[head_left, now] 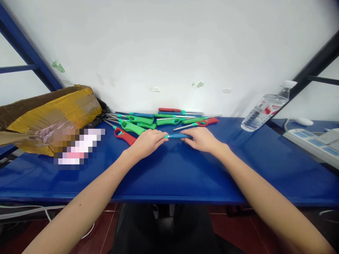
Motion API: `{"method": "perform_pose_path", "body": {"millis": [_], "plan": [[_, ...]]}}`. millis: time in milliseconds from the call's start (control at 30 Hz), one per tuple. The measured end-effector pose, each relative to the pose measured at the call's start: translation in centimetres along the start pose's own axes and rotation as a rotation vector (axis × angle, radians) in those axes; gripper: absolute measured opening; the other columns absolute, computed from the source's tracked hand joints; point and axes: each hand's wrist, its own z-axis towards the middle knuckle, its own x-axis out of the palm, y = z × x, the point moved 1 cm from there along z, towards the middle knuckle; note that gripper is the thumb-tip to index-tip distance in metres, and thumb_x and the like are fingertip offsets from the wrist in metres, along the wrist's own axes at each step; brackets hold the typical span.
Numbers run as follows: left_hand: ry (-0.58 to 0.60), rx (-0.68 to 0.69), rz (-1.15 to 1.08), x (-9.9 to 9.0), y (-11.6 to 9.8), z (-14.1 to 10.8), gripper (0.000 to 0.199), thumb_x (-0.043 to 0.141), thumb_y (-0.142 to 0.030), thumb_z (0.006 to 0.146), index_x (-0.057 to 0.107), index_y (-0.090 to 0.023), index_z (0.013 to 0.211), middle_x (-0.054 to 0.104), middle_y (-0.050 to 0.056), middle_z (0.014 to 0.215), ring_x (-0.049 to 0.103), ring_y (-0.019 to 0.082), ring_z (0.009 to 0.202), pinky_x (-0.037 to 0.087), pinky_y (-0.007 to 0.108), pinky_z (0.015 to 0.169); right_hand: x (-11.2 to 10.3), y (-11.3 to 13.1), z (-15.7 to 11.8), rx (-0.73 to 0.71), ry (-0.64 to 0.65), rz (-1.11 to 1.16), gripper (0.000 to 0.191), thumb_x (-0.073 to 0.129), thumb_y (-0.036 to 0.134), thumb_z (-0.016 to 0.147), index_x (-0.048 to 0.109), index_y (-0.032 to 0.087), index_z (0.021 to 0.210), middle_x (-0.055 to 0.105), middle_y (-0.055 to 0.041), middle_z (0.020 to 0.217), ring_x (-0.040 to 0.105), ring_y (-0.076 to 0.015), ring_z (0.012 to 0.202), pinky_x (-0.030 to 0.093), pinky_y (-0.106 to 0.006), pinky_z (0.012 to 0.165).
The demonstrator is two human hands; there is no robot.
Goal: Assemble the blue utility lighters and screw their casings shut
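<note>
Both hands grip a blue long-necked lighter (177, 136) just above the blue table, lying sideways between them. My left hand (148, 141) is closed around its left end, where a bit of teal and metal shows at the fingertips. The blue body's right end sits in my right hand (201, 138), fingers wrapped over it. Behind the hands lie several more lighters in green, red and blue. A red lighter (124, 135) rests beside my left hand, and another red lighter (208, 122) is just beyond my right hand.
A torn cardboard box (50, 116) with yellow tape stands on the left, a blurred pink-white paper (82, 146) before it. A tilted water bottle (267, 107) and a white power strip (312, 143) are on the right. A white wall (169, 53) backs the blue table (172, 176).
</note>
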Motion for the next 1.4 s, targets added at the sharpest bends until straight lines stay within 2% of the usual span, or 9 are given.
{"method": "perform_pose_path", "body": {"millis": [167, 333, 400, 467, 533, 600, 667, 900, 1400], "plan": [[-0.090, 0.031, -0.007, 0.3, 0.1, -0.1, 0.030, 0.049, -0.033, 0.100, 0.067, -0.019, 0.119, 0.073, 0.009, 0.105, 0.067, 0.022, 0.094, 0.050, 0.034, 0.082, -0.4, 0.6, 0.0, -0.010, 0.053, 0.034, 0.022, 0.054, 0.032, 0.094, 0.071, 0.023, 0.104, 0.074, -0.0027, 0.079, 0.064, -0.0194, 0.068, 0.040, -0.028, 0.061], [-0.210, 0.010, 0.007, 0.3, 0.0, -0.2, 0.027, 0.053, -0.030, 0.097, 0.069, -0.019, 0.117, 0.073, 0.008, 0.105, 0.066, 0.022, 0.097, 0.050, 0.035, 0.087, -0.3, 0.6, 0.0, -0.008, 0.033, 0.070, 0.025, 0.054, 0.033, 0.094, 0.070, 0.022, 0.109, 0.075, -0.0045, 0.087, 0.064, -0.0196, 0.070, 0.041, -0.029, 0.063], [-0.182, -0.036, 0.005, 0.0, 0.0, -0.1, 0.033, 0.055, -0.036, 0.096, 0.067, -0.017, 0.121, 0.072, 0.010, 0.106, 0.066, 0.023, 0.099, 0.050, 0.036, 0.088, -0.3, 0.6, 0.0, 0.005, 0.026, 0.047, 0.026, 0.053, 0.033, 0.095, 0.070, 0.022, 0.111, 0.075, -0.0053, 0.090, 0.065, -0.0202, 0.072, 0.041, -0.029, 0.063], [-0.092, -0.081, 0.006, -0.2, 0.1, -0.1, 0.038, 0.052, -0.040, 0.097, 0.065, -0.016, 0.123, 0.072, 0.011, 0.107, 0.066, 0.025, 0.098, 0.051, 0.036, 0.086, -0.3, 0.6, 0.1, 0.015, 0.037, 0.022, 0.026, 0.053, 0.033, 0.095, 0.070, 0.022, 0.112, 0.075, -0.0054, 0.090, 0.065, -0.0204, 0.073, 0.041, -0.029, 0.063], [0.017, -0.093, 0.004, -0.3, 0.2, -0.1, 0.036, 0.047, -0.039, 0.100, 0.066, -0.017, 0.120, 0.072, 0.011, 0.105, 0.067, 0.025, 0.095, 0.052, 0.035, 0.083, -0.3, 0.6, 0.1, 0.016, 0.062, 0.004, 0.024, 0.052, 0.033, 0.095, 0.070, 0.023, 0.108, 0.074, -0.0049, 0.086, 0.064, -0.0203, 0.072, 0.040, -0.029, 0.062], [0.063, -0.076, 0.006, -0.3, 0.2, -0.1, 0.033, 0.045, -0.035, 0.101, 0.068, -0.017, 0.116, 0.073, 0.009, 0.102, 0.068, 0.024, 0.091, 0.052, 0.034, 0.080, -0.3, 0.6, 0.0, 0.014, 0.083, -0.006, 0.023, 0.052, 0.033, 0.095, 0.070, 0.023, 0.104, 0.073, -0.0041, 0.082, 0.063, -0.0200, 0.070, 0.038, -0.029, 0.061], [0.029, -0.051, 0.015, -0.1, 0.3, -0.2, 0.029, 0.050, -0.034, 0.099, 0.069, -0.018, 0.113, 0.074, 0.008, 0.098, 0.068, 0.024, 0.089, 0.052, 0.034, 0.079, -0.4, 0.7, 0.0, 0.013, 0.098, -0.004, 0.021, 0.052, 0.034, 0.095, 0.069, 0.023, 0.102, 0.071, -0.0034, 0.078, 0.061, -0.0192, 0.067, 0.036, -0.028, 0.059], [-0.223, 0.054, 0.006, 0.4, 0.4, -0.2, 0.021, 0.060, -0.028, 0.094, 0.071, -0.019, 0.109, 0.075, 0.006, 0.094, 0.068, 0.020, 0.084, 0.050, 0.029, 0.073, -0.7, 1.4, -0.1, 0.011, 0.155, 0.117, 0.024, 0.051, 0.035, 0.096, 0.066, 0.020, 0.106, 0.068, -0.0035, 0.076, 0.056, -0.0159, 0.063, 0.032, -0.026, 0.058], [-0.176, 0.200, 0.018, 0.6, 0.1, -0.3, 0.026, 0.047, -0.033, 0.101, 0.068, -0.017, 0.105, 0.073, 0.008, 0.097, 0.067, 0.019, 0.087, 0.047, 0.030, 0.077, -0.7, 1.6, -0.1, -0.011, 0.206, 0.257, 0.020, 0.052, 0.032, 0.095, 0.067, 0.018, 0.099, 0.067, -0.0016, 0.073, 0.053, -0.0134, 0.059, 0.030, -0.026, 0.057]]}}
